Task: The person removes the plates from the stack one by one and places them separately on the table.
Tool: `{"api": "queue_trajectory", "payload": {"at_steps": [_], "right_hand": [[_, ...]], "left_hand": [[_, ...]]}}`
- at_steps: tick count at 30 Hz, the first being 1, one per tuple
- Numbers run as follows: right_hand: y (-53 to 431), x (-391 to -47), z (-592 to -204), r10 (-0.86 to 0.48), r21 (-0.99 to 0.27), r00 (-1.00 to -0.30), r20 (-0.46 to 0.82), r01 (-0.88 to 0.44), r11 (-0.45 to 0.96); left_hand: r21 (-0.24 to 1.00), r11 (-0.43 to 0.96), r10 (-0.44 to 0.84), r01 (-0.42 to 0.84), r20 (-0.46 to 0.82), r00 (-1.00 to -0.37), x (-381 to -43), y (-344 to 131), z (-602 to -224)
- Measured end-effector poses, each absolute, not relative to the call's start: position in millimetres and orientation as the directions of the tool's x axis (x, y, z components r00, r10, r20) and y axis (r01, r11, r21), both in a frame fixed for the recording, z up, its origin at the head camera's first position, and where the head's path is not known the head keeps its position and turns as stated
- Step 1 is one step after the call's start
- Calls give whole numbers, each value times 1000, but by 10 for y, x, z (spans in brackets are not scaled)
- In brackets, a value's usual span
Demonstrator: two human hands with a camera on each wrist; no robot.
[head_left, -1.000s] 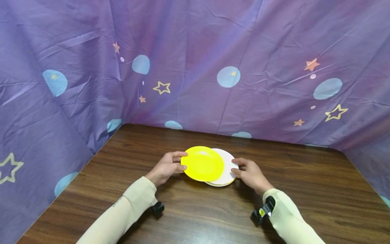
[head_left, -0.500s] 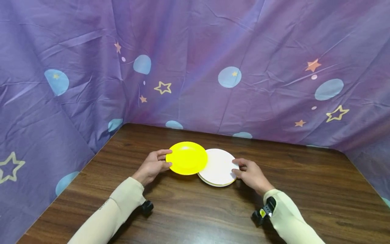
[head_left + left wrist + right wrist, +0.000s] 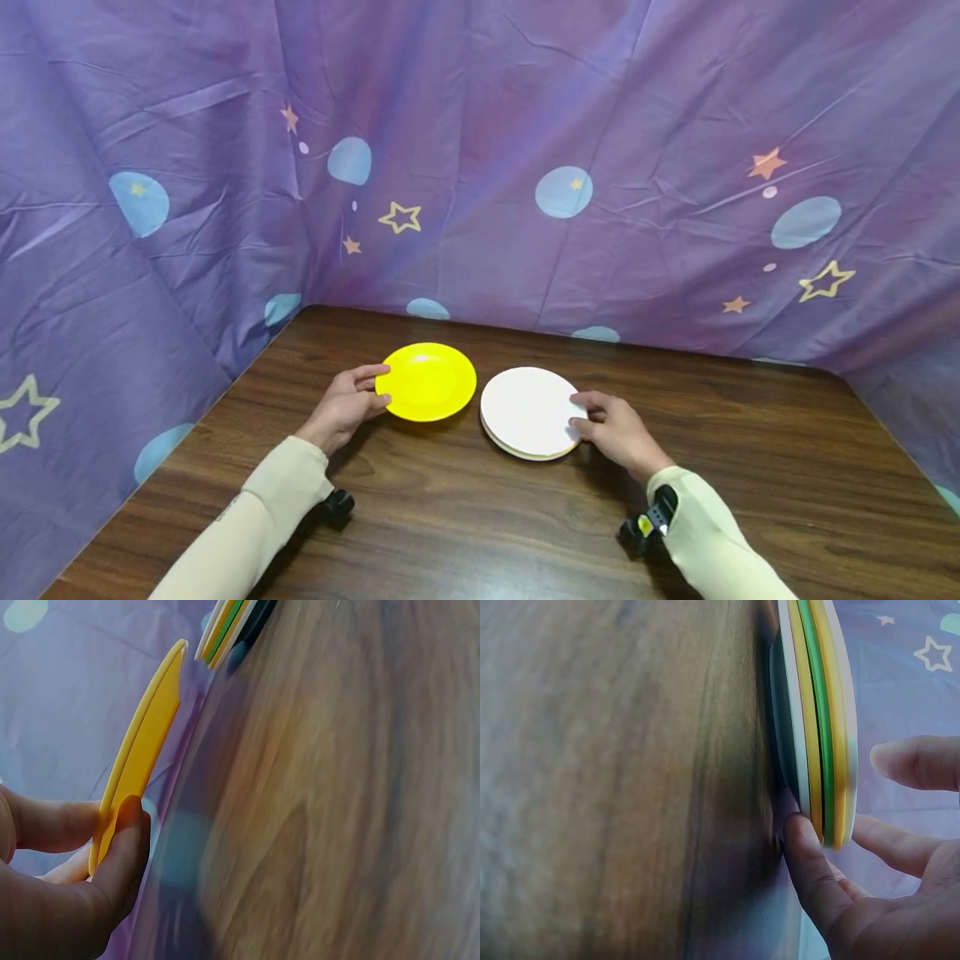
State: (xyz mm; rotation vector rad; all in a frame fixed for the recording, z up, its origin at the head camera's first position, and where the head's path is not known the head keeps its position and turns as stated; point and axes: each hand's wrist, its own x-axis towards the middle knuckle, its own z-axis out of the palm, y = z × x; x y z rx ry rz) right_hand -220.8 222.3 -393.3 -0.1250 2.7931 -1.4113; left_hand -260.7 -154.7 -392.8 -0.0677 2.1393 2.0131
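In the head view my left hand (image 3: 345, 407) pinches a yellow plate (image 3: 426, 382) by its left rim. The left wrist view shows this plate (image 3: 139, 761) edge-on, raised off the table, between thumb and fingers. To its right lies a stack of plates (image 3: 528, 412) with a white one on top. White, yellow and green edges show in the stack (image 3: 827, 742) in the right wrist view. My right hand (image 3: 618, 429) holds the stack at its right rim. One fingertip (image 3: 802, 831) is low against the edge, and another finger stands apart above the top plate.
The plates are on a brown wood-grain table (image 3: 480, 525). A purple cloth (image 3: 480, 125) with stars and blue dots hangs behind and along the sides. Black wrist cameras (image 3: 337, 507) sit on both sleeves.
My left hand has slid the yellow plate off the stack toward the left, uncovering the white top plate. A gap now shows between them. The right hand has stayed at the stack's rim.
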Motion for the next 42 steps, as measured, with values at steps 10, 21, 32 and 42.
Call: {"api": "queue_trajectory", "payload": {"at_steps": [10,21,32,42], "right_hand": [[2228,-2201,-3927,-74,-771,-996,43,-80,632],[2226,-2190,-3918,-64,-742,-997,46,-77,666],[2236,-2191,-3920,-65,-736,-997,40,-73,673],[2233,-2183,-3948,-51,-740,-997,57,-76,668]], "left_hand": [[983,36,37,-180,-181,-983,-2645,-1796,-3915],[982,-8,-41,-189,-189,-981,-2686,-2044,-3936],[972,-24,-109,-233,-234,-966,-2741,-2215,-3950],[968,-58,-141,-246,-252,-957,-2768,-2314,-3956]]}}
